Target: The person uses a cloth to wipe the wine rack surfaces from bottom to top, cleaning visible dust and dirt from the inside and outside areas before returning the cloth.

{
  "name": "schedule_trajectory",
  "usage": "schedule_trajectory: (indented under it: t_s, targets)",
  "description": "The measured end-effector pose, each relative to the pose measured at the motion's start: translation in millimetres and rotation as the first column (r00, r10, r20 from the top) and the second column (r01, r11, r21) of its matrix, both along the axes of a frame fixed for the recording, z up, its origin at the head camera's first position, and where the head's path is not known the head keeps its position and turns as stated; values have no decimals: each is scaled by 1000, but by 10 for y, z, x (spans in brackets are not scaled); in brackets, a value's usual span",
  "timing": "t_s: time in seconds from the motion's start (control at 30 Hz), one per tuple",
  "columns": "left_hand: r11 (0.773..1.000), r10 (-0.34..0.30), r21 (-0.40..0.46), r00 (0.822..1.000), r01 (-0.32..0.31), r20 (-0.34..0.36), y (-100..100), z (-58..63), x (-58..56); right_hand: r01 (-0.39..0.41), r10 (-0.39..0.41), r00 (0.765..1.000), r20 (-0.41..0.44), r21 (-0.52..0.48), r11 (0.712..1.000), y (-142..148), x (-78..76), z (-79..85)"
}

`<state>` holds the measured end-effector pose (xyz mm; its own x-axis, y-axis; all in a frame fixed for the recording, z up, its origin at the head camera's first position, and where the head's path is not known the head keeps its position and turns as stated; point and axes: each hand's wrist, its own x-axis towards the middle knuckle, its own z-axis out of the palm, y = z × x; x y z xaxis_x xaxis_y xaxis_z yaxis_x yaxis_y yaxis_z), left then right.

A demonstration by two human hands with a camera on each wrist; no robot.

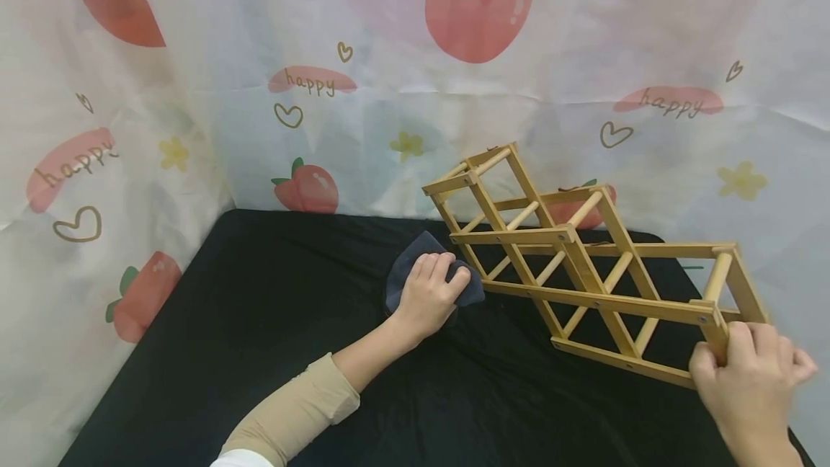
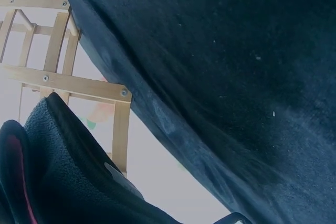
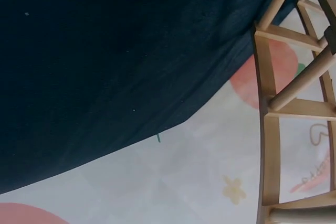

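A folding rack of light wooden slats and round dowels (image 1: 570,298) stretches across the right half of the head view, stepping down from its tall left end. My right hand (image 1: 755,373) grips its lower right end, thumb on the near side. Whether the rack's underside touches the table cannot be told. My left hand (image 1: 426,294) holds a dark blue cloth (image 1: 402,272), bunched under the fingers, just beside the rack's left end. In the left wrist view the fuzzy cloth (image 2: 79,166) fills the lower left, below the rack (image 2: 89,85). The right wrist view shows rack slats (image 3: 270,150) along its right side.
Black fabric (image 1: 292,287) covers the table, with small light specks on it in the wrist views. Behind and to the left hang pale curtains (image 1: 214,92) printed with fruit, hearts and flowers. The rack's far side stands close to the back curtain.
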<state>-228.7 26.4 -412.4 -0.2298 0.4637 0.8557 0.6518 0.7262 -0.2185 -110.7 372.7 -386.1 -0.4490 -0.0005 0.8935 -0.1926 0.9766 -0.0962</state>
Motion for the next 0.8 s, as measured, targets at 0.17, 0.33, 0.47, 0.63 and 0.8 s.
schedule_trajectory:
  t_s: [0.17, 0.33, 0.47, 0.63, 0.8]
  targets:
    - [1000, -8, -16, 1000, 8, 6, 24, 4, 15, 16, -19, 997, 71, 48, 999, 32, 45, 1]
    - [1000, 0, -26, 1000, 1, 23, 12, 5, 29, -24, 6, 989, 145, 126, 992, 101, 73, 52]
    - [1000, -7, -23, 1000, 8, 25, -3, -1, 29, -170, 154, 983, 97, 179, 969, 250, 19, 148]
    - [1000, -5, -25, 1000, 6, 27, -33, 1, 31, -331, 348, 938, -2, 303, 894, 474, -191, 323]
    - [999, -1, -35, 999, 3, 41, -71, 9, 34, -352, 372, 928, 14, 358, 865, 635, -406, 455]
